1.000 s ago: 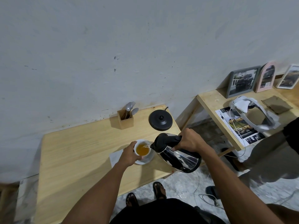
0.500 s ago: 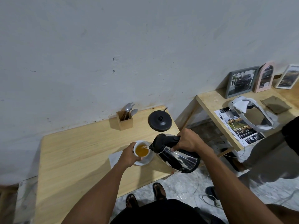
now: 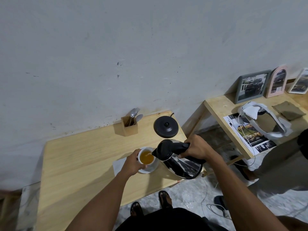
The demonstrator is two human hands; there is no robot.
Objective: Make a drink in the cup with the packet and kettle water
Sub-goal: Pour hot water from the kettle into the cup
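**Amber liquid rising in the cup: pouring step under way**

Amber-brown liquid fills the white cup to well over half, and a thin stream of water runs into it from the spout of the steel kettle. The cup sits on a white saucer near the front edge of the pale wooden table, with a white napkin or paper partly under the saucer. The packet cannot be made out with certainty.

The left hand is wrapped around the near side of the cup, steadying it. The right hand is closed on the kettle's black handle, with the body tipped spout-down toward the cup.

Judgement: the water step is in hand and close to done. Next, the kettle wants levelling before the cup brims, then returning to its black base at the back of the table. Stirring likely follows; spoons and a fork stand in the wooden holder beside the base.

Risk: overfilling with fingers on the cup.
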